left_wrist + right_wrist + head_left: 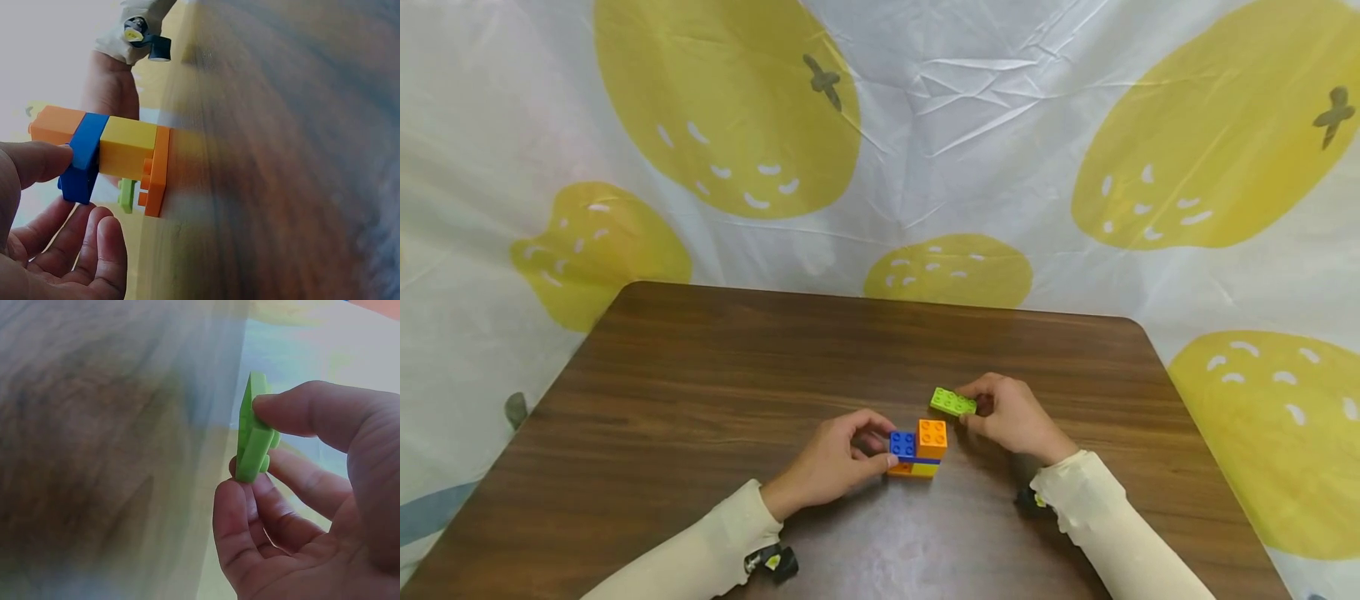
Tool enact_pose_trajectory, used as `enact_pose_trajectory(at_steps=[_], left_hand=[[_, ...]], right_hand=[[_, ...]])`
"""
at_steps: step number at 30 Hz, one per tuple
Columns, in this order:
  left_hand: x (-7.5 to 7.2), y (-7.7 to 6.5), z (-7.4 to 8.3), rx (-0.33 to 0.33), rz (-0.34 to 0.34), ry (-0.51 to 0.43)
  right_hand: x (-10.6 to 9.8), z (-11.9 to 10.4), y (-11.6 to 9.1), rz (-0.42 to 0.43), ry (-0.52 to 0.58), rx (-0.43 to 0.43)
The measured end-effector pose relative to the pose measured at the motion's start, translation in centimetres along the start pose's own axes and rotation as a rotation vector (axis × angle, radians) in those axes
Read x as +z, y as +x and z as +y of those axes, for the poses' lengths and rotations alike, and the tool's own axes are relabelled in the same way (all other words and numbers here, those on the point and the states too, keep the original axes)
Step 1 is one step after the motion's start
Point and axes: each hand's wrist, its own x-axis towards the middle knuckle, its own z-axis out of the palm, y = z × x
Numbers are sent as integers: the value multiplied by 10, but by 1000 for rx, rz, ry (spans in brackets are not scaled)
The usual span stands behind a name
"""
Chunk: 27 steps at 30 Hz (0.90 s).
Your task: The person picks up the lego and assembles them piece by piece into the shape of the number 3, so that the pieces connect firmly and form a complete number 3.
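A small stack of toy building bricks stands on the brown table (737,375) in the head view. Its layers are an orange base plate (159,181), a yellow brick (128,147), a blue plate (902,444) and an orange brick (932,435) at the top right. My left hand (831,457) pinches the blue plate at its free left end, which overhangs bare studs of the base. Right of and behind the stack, my right hand (1017,418) holds a lime-green eight-stud plate (253,447) between thumb and fingers, close over the table, studs up.
Behind the table hangs a white cloth (970,150) printed with large yellow fruit. Small black wrist cameras are strapped under both pale sleeves, one by the left sleeve (700,546) and one by the right sleeve (1112,517).
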Motion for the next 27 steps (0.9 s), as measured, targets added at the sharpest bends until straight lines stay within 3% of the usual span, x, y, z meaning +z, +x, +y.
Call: enact_pose_trajectory(at_steps=[27], left_hand=[[0,0,-2,3,0,0]], right_hand=[[-10,-17,-5,49,14,-74]])
